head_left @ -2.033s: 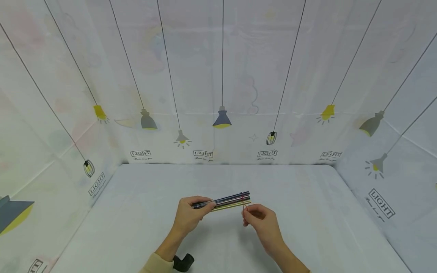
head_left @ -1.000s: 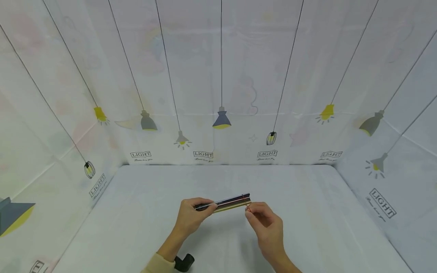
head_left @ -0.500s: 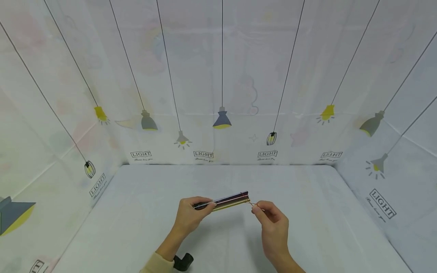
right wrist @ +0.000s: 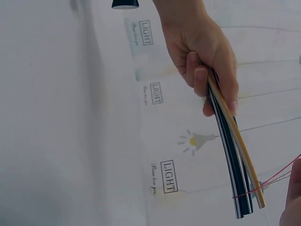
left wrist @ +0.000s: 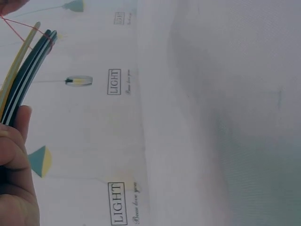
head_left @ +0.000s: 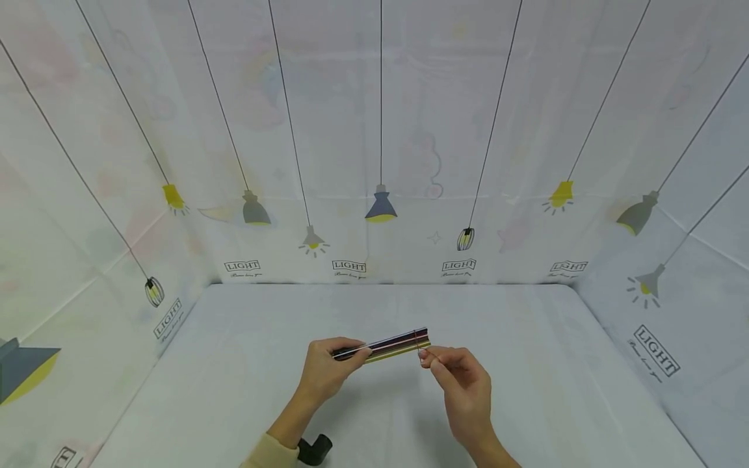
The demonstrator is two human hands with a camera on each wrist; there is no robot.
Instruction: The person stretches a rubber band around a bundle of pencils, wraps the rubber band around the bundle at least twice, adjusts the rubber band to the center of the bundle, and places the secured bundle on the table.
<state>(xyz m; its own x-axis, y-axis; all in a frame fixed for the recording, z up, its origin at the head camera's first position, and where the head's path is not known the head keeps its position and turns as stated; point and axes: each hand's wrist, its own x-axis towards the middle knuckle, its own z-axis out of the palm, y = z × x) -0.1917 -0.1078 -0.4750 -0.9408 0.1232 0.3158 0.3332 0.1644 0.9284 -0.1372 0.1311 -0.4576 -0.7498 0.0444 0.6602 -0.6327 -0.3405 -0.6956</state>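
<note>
My left hand (head_left: 329, 369) grips a bundle of slim, pencil-like sticks (head_left: 398, 345), some dark with pale stripes and one yellow, with the thumb on top. The bundle slants up to the right, above the white table. Around its far end runs a thin red rubber band (right wrist: 271, 181). Fingertips of my right hand (head_left: 466, 389) pinch the band just beside that end. In the left wrist view the red strands (left wrist: 19, 22) spread from the sticks to the right fingers at the top left corner. The sticks' near ends are hidden in my left palm.
A black, elbow-shaped object (head_left: 316, 449) lies by my left sleeve (head_left: 271, 452) at the front of the table. The white table (head_left: 526, 364) is enclosed by cloth walls (head_left: 409, 130) printed with hanging lamps.
My right hand first drew the rubber band away from the bundle's end to the right, then came back left close to it. The left hand and bundle have barely shifted.
</note>
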